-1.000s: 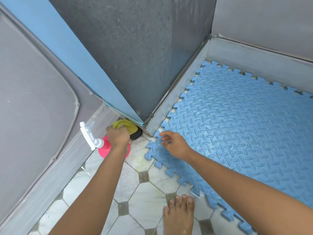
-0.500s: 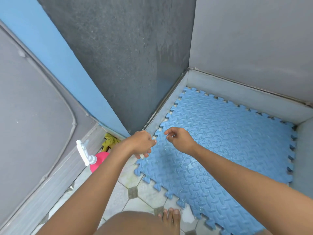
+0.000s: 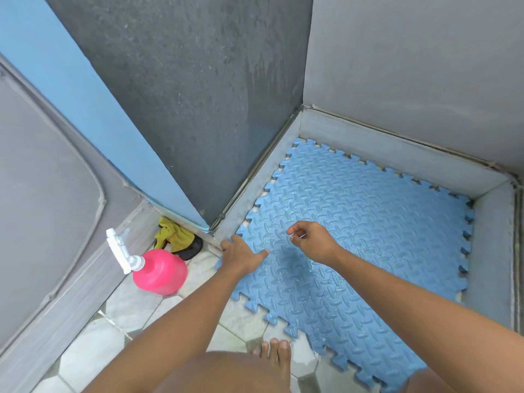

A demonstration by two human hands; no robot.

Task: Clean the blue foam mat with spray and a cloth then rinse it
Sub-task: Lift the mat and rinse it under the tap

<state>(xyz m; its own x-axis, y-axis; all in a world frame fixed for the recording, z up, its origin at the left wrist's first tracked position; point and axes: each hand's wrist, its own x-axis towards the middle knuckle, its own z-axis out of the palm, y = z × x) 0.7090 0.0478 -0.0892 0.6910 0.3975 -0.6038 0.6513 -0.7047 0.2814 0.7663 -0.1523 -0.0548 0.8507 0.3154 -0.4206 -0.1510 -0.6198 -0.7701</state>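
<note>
My left hand (image 3: 243,256) has left the yellow cloth (image 3: 175,234), which lies beside the spray bottle (image 3: 158,275), and now rests spread on the near corner of the blue foam mat (image 3: 368,236), so I judge wiping over, rinsing next. My right hand (image 3: 312,242) hovers loosely curled and empty above the mat, which lies flat on the floor (image 3: 136,307) against the walls (image 3: 397,66), faintly wet.

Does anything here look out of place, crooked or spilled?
Nothing looks damaged. Only the yellow cloth looks untidy: it lies crumpled in the wall corner behind the pink spray bottle, partly over a dark object.
</note>
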